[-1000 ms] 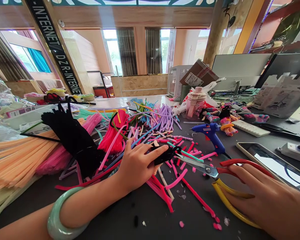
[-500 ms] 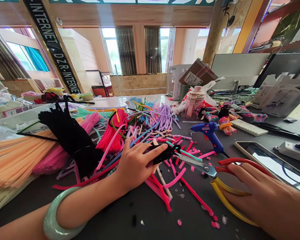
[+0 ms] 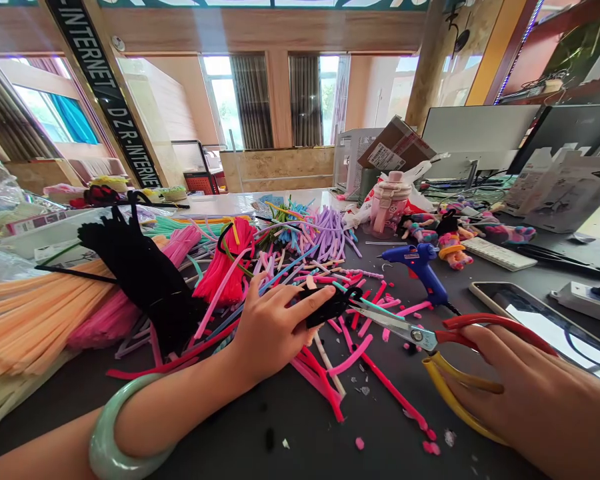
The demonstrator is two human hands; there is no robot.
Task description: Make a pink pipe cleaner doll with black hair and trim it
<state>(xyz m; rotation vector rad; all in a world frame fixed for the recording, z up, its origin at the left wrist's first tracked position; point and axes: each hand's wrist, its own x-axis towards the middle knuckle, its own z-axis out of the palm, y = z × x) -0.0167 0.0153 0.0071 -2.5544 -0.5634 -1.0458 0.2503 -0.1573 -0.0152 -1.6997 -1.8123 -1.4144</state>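
My left hand [image 3: 277,317], with a green bangle [image 3: 113,427] on the forearm, grips a fuzzy black piece [image 3: 325,308] that looks made of pipe cleaners; its far side is hidden by the fingers. My right hand [image 3: 525,380] holds scissors [image 3: 420,339] with one red and one yellow handle. The blade tips reach the right end of the black piece, touching or very near it. Cut pink and red pipe cleaners [image 3: 387,383] lie on the dark table [image 3: 220,433] below.
A bundle of black pipe cleaners [image 3: 140,280] leans at left beside peach ones [image 3: 40,313]. Behind the hands lie a hot-red bundle [image 3: 227,260] and a lilac one [image 3: 325,233]. A blue glue gun [image 3: 420,267], a phone [image 3: 540,320] and a pink bottle [image 3: 387,203] are on the right.
The scissors have turned slightly in my right hand, and their handles sit a little farther right. My left hand keeps its hold on the black piece, almost still.
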